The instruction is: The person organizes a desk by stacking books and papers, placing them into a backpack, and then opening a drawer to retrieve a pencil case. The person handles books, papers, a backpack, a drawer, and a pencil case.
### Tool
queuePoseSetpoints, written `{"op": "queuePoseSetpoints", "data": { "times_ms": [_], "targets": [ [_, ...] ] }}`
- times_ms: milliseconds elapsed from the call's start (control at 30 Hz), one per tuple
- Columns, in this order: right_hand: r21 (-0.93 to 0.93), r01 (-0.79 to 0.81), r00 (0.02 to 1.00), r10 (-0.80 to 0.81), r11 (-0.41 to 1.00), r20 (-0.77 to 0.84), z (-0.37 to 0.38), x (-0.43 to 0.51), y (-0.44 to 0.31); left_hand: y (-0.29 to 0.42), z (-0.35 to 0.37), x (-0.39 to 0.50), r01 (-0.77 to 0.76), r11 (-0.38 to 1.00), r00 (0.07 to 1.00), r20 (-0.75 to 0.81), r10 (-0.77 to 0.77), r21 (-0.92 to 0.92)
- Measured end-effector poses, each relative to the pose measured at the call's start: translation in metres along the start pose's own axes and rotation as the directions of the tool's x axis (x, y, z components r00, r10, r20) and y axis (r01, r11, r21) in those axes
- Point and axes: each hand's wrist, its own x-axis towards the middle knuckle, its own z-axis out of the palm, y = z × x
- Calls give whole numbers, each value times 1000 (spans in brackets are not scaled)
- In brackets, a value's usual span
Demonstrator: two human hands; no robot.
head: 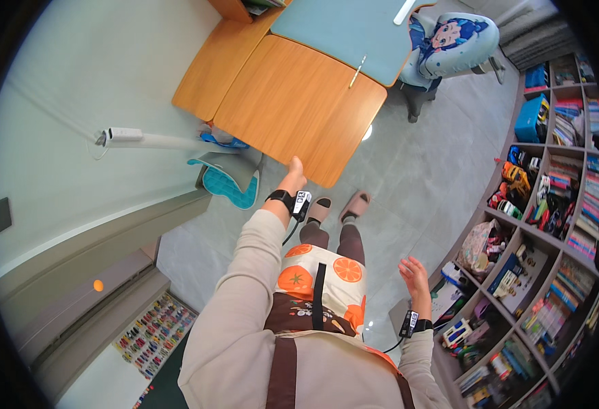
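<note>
My left hand (pixel 294 175) is at the near edge of a wooden desktop (pixel 299 102), overlapping it in the picture. Most of its fingers are hidden, so whether it grips the edge cannot be told. On the desktop's far right lies a thin, light-coloured pen-like stick (pixel 358 71), partly over the blue-grey desk surface (pixel 340 36) behind. My right hand (pixel 415 277) hangs out to the right above the floor, fingers apart and nothing in it. Each wrist carries a strapped device with a cable.
A cube shelf (pixel 515 220) full of books and toys lines the right side. A chair with a printed cover (pixel 453 43) stands beyond the desk. At left are a white pole (pixel 176 142), a teal cushion (pixel 230 184) and a rack of small toy cars (pixel 153 330).
</note>
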Motion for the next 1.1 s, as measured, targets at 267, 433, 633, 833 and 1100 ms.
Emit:
{"op": "queuePoseSetpoints", "data": {
  "times_ms": [267,433,633,833,1100],
  "targets": [
    [-161,-23,993,41,987,107,9,102,-142,97,-75,98,-442,882,788,-399,469,164],
    [-288,-7,994,39,958,105,22,134,-215,175,-100,83,-546,810,762,-276,586,213],
    [-348,-41,994,75,937,84,49,161,-270,184,-96,80,-482,528,587,-189,787,700],
    [-420,6,984,70,907,165,118,205,-331,103,-45,45,-131,516,643,-323,695,847],
    [-370,221,948,-109,902,300,164,236,-433,15,36,-7,72,640,713,-488,503,765]
  ]
}}
